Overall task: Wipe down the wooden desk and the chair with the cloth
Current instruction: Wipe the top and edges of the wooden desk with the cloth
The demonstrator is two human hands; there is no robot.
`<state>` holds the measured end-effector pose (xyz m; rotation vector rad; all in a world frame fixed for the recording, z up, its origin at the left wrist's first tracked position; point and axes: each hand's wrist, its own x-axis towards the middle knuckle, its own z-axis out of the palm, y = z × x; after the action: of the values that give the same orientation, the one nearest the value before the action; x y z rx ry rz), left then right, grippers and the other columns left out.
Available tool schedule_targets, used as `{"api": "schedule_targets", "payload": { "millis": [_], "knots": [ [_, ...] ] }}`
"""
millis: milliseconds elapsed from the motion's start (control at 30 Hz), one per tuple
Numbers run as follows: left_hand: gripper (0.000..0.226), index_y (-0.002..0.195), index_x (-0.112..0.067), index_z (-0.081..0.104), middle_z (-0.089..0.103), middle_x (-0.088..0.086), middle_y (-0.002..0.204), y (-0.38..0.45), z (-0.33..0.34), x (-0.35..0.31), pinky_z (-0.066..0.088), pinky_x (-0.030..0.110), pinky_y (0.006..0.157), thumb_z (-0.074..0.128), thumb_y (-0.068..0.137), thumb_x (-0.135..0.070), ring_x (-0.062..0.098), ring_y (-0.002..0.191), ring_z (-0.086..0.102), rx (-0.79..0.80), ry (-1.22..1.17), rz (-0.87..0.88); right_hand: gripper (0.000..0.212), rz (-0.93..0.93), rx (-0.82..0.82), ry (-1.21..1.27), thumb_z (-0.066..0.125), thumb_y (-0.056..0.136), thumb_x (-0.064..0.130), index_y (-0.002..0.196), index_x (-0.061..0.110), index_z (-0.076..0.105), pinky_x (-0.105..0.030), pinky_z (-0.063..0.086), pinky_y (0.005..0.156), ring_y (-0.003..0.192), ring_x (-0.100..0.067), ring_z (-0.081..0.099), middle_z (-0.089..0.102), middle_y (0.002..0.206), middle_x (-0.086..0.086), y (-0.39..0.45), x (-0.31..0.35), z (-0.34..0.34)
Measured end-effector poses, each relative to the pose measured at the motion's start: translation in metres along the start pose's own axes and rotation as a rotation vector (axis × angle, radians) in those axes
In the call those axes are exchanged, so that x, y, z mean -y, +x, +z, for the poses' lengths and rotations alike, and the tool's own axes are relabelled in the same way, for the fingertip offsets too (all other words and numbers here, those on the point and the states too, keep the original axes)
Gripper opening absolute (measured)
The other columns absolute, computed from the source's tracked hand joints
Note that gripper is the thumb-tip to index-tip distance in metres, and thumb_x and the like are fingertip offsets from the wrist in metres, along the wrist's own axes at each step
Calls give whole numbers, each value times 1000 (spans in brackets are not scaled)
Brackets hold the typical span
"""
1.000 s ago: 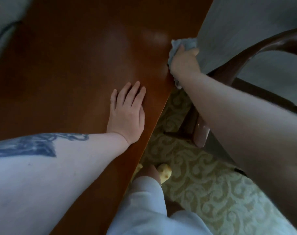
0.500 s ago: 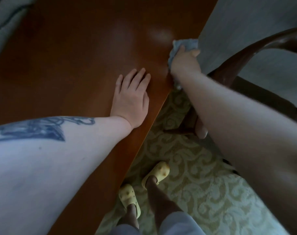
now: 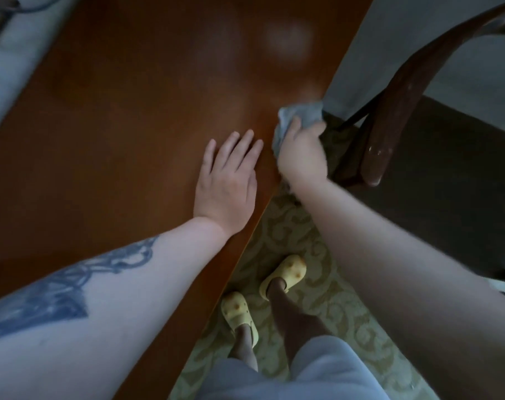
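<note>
The reddish-brown wooden desk (image 3: pixel 136 116) fills the left and middle of the head view. My left hand (image 3: pixel 226 183) lies flat on its top near the right edge, fingers straight. My right hand (image 3: pixel 301 151) grips a bunched grey-blue cloth (image 3: pixel 300 114) against the desk's right edge, the cloth showing above and left of the fingers. A dark wooden chair (image 3: pixel 390 116) with a curved armrest and dark seat stands just right of that hand.
A patterned green carpet (image 3: pixel 326 255) lies beside the desk, with my feet in yellow clogs (image 3: pixel 286 271) on it. A pale wall or panel (image 3: pixel 390 39) rises behind the chair. A light surface (image 3: pixel 11 59) borders the desk's far left.
My right hand has slid the cloth back along the desk's right edge toward me. My left hand stays flat on the desktop, and my view has shifted forward.
</note>
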<state>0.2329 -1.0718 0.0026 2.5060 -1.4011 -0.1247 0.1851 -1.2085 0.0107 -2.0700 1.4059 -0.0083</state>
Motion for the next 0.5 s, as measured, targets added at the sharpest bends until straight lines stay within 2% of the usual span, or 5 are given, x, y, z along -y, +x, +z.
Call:
{"api": "schedule_targets", "payload": {
  "millis": [67,133,233,367,500],
  "knots": [
    [47,144,-17,44,41,2,151,-9,2,2,15,47,119,34,98,-22,20,143,30,-15,-31,-31,49,-88,57,-108,25,106,38,135,0,31,-37,44,73,101,-32,62,61,115,-18,-23,-15,13],
    [47,142,-19,46,42,1,150,-4,2,1,17,51,118,33,97,-23,20,142,30,-18,-58,-48,48,31,72,-12,23,106,35,137,-2,29,-35,40,67,100,-34,64,62,116,-20,-12,-14,4],
    [46,141,-19,47,44,2,149,-1,1,1,18,52,118,32,99,-23,21,141,31,-40,-53,-53,49,155,23,149,25,106,31,146,3,25,-38,40,83,115,-31,54,44,136,-23,28,0,-15],
    [44,138,-15,51,43,5,149,-4,1,1,17,53,118,36,96,-16,23,142,31,-90,-68,-29,52,187,-34,154,25,105,19,154,8,10,-37,47,87,102,-28,59,25,149,-33,-2,8,-2],
    [49,133,-10,55,47,9,145,-7,-10,-1,16,55,117,28,94,-22,27,140,35,-110,-116,-34,43,-26,158,-19,25,107,31,140,5,25,-38,51,78,100,-34,64,55,118,-20,-88,-12,19]
  ]
}}
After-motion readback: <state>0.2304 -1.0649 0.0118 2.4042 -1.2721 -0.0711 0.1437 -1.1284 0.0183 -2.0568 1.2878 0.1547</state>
